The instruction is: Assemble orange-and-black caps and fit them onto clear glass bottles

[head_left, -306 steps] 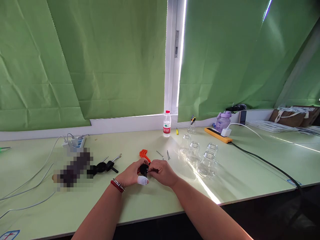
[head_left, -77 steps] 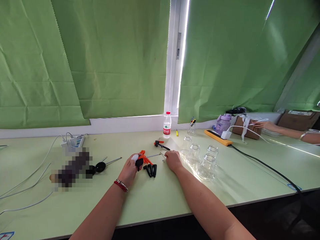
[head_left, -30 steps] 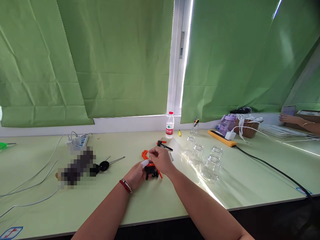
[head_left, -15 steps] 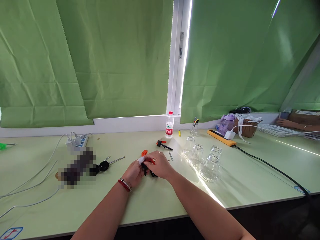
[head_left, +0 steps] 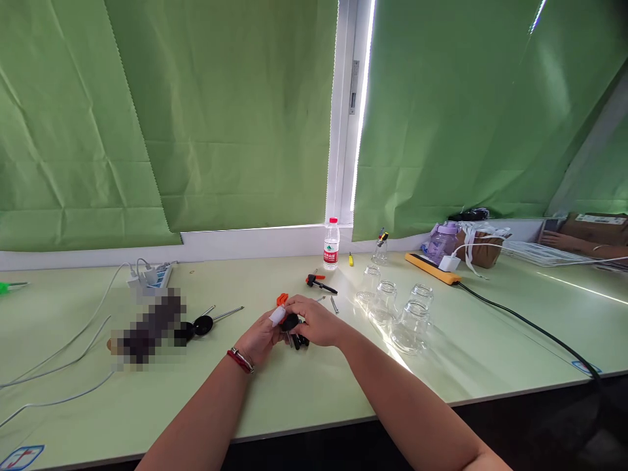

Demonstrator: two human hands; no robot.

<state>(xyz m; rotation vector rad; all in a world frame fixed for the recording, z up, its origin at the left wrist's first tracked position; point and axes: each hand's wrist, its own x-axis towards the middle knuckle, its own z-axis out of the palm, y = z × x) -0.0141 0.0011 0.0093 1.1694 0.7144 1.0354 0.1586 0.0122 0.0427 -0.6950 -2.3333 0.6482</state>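
Head view: both hands are closed around a black rounded piece [head_left: 289,322], the right hand [head_left: 318,322] pinching its side and the left hand [head_left: 258,341] bracing it, though the hidden fingertips cannot be made out. It looks light, stiff and fairly smooth, likely best taken by its rounded sides. Half a second ago, an orange-red strip showed between the fingers; now the black piece does. Black tubes [head_left: 299,341] lie just below the hands on the table [head_left: 294,399], with a black-and-orange clamp [head_left: 321,284] and a screw [head_left: 334,305] beyond
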